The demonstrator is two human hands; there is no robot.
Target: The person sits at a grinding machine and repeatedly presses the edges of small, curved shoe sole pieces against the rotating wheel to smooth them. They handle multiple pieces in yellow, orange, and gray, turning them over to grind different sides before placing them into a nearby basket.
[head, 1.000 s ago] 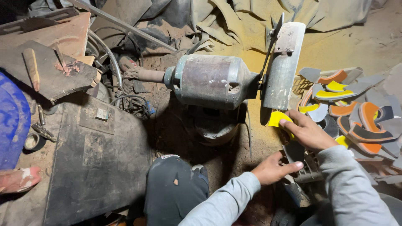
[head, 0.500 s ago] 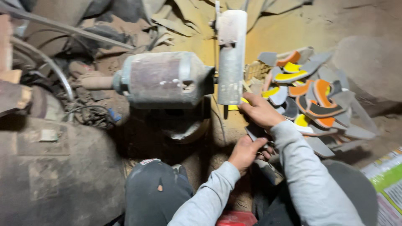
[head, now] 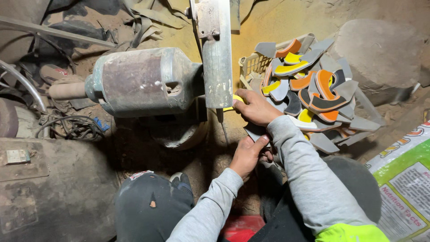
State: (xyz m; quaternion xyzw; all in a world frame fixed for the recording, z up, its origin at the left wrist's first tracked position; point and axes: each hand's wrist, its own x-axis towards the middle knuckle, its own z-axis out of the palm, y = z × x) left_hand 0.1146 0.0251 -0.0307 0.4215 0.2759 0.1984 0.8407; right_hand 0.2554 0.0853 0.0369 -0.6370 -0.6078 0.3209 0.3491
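Both my hands work one flat grey-and-yellow shaped piece [head: 244,114] against the lower edge of the dusty grey metal guard plate [head: 217,58] of the floor-mounted motor [head: 143,80], a rusty cylindrical housing with a stub shaft on its left end.

Right hand [head: 255,107]: fingers [head: 239,104] curled shut over the top of the piece, yellow end showing just at the plate's bottom edge. Left hand [head: 246,154]: fingers closed on the grey lower end of the same piece, thumb up along it. The actual contact with the wheel is hidden behind the plate; I cannot tell how much of the edge is touching.

Judgement on doing this well:
- Keep the grip firm at both ends so the piece does not chatter or get snatched; the right hand steers, the left braces.
- Fingertips sit very near the working edge. Keep them behind the yellow tip, not beside it.
- Light, even pressure, and turn the piece along its curve rather than dwelling on one spot.
- My grey sleeves [head: 309,179] are close to the machine; keep the cuffs back.

Just right of my hands, a pale plastic basket [head: 253,62] is heaped with similar curved pieces in grey, orange and yellow [head: 313,89]. Loose cables [head: 71,127] lie left of the motor, and a printed white-and-green sack [head: 403,175] at far right.
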